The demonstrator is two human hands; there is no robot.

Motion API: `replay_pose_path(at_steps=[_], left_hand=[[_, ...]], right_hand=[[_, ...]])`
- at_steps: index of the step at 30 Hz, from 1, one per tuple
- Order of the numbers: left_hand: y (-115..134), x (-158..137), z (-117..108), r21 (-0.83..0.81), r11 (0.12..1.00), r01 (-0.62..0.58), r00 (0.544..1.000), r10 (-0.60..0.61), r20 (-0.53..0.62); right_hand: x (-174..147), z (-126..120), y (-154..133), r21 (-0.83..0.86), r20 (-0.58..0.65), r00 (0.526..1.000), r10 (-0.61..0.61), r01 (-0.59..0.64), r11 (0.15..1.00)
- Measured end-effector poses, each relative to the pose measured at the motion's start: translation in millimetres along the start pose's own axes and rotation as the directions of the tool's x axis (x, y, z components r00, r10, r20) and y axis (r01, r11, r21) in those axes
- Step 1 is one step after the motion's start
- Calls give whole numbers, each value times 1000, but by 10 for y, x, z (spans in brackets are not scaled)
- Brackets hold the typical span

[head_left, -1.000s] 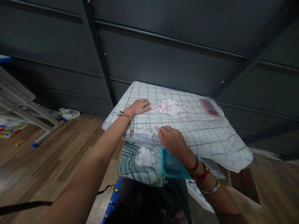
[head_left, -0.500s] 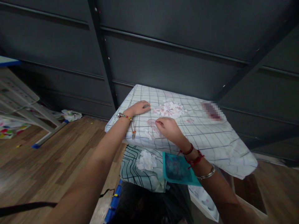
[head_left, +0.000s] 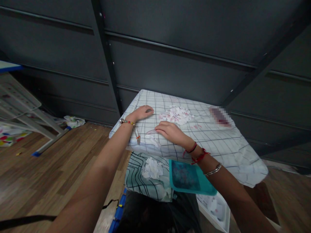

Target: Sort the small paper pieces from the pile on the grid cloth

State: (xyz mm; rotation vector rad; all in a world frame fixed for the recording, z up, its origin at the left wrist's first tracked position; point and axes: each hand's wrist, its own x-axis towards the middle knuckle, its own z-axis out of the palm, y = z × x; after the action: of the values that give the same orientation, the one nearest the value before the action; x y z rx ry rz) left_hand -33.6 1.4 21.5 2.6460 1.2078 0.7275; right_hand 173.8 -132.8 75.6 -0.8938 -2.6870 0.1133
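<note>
My left hand rests on the white checked cloth, fingers loosely curved, with a greyish gap between thumb and fingers; I see nothing held there. My right hand pinches a thin, pinkish, see-through piece low over the cloth, pointing left from the fingertips. Just beyond it lies a heap of white and pink-stained paper-like scraps. A few white strips lie near the cloth's front edge, below the pinched piece.
Near my lap, a white scrap pile sits on a green lined cloth, beside a teal tray. A white box stands lower right. A partly blurred dark red item lies at the table's right. Dark panels rise behind.
My right hand has shifted slightly left and turned. The pinkish piece, earlier spread broad below the fingers, now shows as a narrow strip to their left. My left hand has barely moved.
</note>
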Motion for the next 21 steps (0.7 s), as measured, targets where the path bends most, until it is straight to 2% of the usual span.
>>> replay_pose_path(at_steps=[5, 10, 14, 17, 21], left_hand=[[0, -1, -5, -6, 1000, -5, 1000, 5, 10], [-10, 3, 1, -14, 1000, -7, 1000, 7, 15], [-2, -4, -1, -18, 1000, -10, 1000, 10, 11], [6, -10, -5, -15, 1000, -11, 1000, 11, 8], [6, -10, -3, -13, 1000, -11, 1000, 11, 11]], right_hand=[[-163, -128, -21, -32, -61, 994, 87, -89, 996], [-375, -242, -29, -56, 26, 997, 68, -66, 996], [-454, -230, 19, -122, 61, 990, 124, -116, 986], [-465, -210, 21, -149, 13, 983, 184, -180, 972], [-462, -172, -34, -110, 5, 986, 164, -162, 981]])
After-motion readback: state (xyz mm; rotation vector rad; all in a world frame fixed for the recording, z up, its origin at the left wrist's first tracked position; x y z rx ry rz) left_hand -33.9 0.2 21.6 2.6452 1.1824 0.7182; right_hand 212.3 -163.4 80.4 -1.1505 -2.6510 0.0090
